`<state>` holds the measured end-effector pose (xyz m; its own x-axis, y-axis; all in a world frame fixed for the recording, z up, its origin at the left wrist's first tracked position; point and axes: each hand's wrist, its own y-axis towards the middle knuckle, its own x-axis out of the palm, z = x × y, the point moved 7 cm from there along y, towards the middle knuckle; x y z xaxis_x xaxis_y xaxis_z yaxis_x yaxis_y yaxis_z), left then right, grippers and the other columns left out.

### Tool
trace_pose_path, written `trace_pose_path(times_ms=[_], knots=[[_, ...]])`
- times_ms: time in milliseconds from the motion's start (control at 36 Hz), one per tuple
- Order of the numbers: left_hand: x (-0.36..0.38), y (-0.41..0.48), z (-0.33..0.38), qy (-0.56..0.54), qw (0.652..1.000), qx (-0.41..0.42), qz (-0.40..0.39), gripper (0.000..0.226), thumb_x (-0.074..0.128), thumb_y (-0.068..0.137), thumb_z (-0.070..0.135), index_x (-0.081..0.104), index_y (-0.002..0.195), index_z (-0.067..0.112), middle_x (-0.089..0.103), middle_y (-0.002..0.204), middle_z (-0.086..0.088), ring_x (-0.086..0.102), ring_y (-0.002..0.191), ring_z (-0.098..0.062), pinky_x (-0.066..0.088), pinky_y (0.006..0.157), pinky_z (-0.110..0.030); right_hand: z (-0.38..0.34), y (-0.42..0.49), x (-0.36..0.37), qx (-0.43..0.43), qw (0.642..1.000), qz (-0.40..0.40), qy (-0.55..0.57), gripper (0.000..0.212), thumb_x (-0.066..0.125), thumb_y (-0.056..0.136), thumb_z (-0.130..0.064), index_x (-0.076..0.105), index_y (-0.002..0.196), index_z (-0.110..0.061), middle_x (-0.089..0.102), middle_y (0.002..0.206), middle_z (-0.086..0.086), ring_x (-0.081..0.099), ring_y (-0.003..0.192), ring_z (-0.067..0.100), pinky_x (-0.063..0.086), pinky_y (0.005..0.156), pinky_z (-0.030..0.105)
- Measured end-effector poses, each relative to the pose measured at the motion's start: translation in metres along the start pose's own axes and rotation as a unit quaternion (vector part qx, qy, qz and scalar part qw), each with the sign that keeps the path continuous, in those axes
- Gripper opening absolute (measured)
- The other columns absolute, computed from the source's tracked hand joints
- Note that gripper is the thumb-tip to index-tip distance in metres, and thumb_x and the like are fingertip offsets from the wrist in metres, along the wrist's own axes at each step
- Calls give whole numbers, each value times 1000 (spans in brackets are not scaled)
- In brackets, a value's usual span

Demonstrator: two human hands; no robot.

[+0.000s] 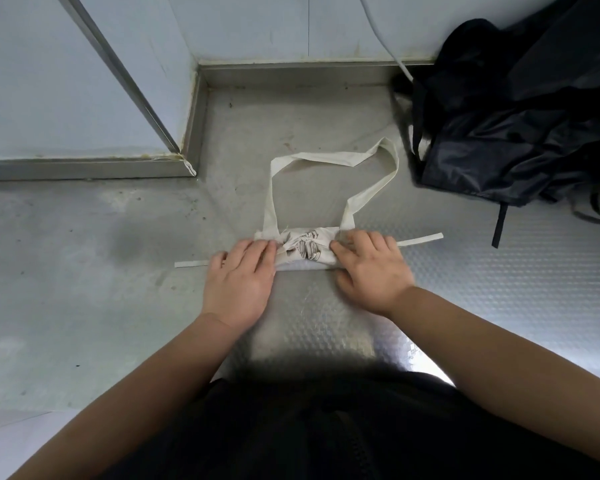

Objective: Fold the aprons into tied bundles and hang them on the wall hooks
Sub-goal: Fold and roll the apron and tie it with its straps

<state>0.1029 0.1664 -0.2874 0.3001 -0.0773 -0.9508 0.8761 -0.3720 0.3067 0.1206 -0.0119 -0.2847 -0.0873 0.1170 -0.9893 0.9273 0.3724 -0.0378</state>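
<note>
So you've got the apron (303, 251) rolled into a tight little bundle out in the middle of the metal surface (118, 306), well clear of the raised back edge, which gives you room to work. Your left hand (238, 278) and right hand (371, 268) sit flat on either end, fingers (257, 251) stretched out and pressing down rather than gripping anything, probably to keep the roll from springing open. The neck loop (326, 164) is laid out toward the back edge, out of the way, handy for a hook later. The waist ties (420, 240) poke out left and right, so I'd guess wrapping and knotting them comes next. The black bag (520, 133) sits in the back right corner, not touching.
</note>
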Motion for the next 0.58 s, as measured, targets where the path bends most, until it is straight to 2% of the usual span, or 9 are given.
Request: trace_pose_path(times_ms=[111,167,194,250,333,417,472,528,583], knots=[[8,1,-9,-42,999,1,-30,46,41,87,28,59,124,7,50,109,-8,42,94,-24,52,70,-39,0,-1,2,3,1000,-5,-3,46,40,76,-39,71,101,-15,64,103,8,61,93,31,33,91,40],[12,-1,-10,-55,997,3,-58,51,41,87,34,56,126,4,42,108,-8,40,92,-24,53,74,-40,0,-2,6,1,1000,-25,17,44,46,77,-37,70,105,-12,63,107,11,62,94,35,41,93,42],[14,-1,-9,-61,995,1,-76,55,41,87,38,54,128,4,41,108,-8,40,92,-24,53,76,-39,0,-2,8,5,998,-47,34,43,52,79,-36,67,111,-11,60,113,14,62,95,38,45,91,45],[19,0,-6,-72,992,5,-106,62,39,87,44,51,131,3,42,114,-9,41,98,-25,53,82,-41,6,-1,11,35,995,-74,62,49,61,84,-36,58,127,-14,48,131,18,56,104,42,41,96,47],[19,7,-4,-81,991,24,-108,59,45,87,43,56,126,0,43,122,-11,41,111,-27,53,84,-43,12,2,11,86,991,-93,37,55,47,93,-49,39,143,-28,35,141,18,43,123,37,27,106,42],[16,20,-5,-84,991,21,-100,46,67,80,28,64,114,-3,56,113,-12,41,107,-25,57,67,-40,13,7,15,97,989,-114,8,51,32,98,-49,29,146,-33,40,137,16,44,122,35,28,103,40],[14,27,-5,-78,992,26,-99,39,55,84,26,66,109,-1,62,106,-12,45,103,-26,57,59,-38,16,12,17,93,987,-129,37,48,31,100,-45,30,146,-31,45,132,16,47,118,35,33,102,39],[10,31,-7,-76,992,35,-94,43,41,82,27,70,103,3,65,98,-10,58,94,-31,57,52,-36,21,16,16,101,979,-139,109,47,32,100,-43,34,145,-31,49,131,15,48,119,34,37,101,38],[8,33,-11,-88,992,32,-85,40,41,80,25,72,97,6,66,92,-7,62,86,-32,56,49,-35,23,17,15,91,975,-139,149,47,34,98,-44,35,144,-32,50,130,13,48,120,32,39,100,38]])
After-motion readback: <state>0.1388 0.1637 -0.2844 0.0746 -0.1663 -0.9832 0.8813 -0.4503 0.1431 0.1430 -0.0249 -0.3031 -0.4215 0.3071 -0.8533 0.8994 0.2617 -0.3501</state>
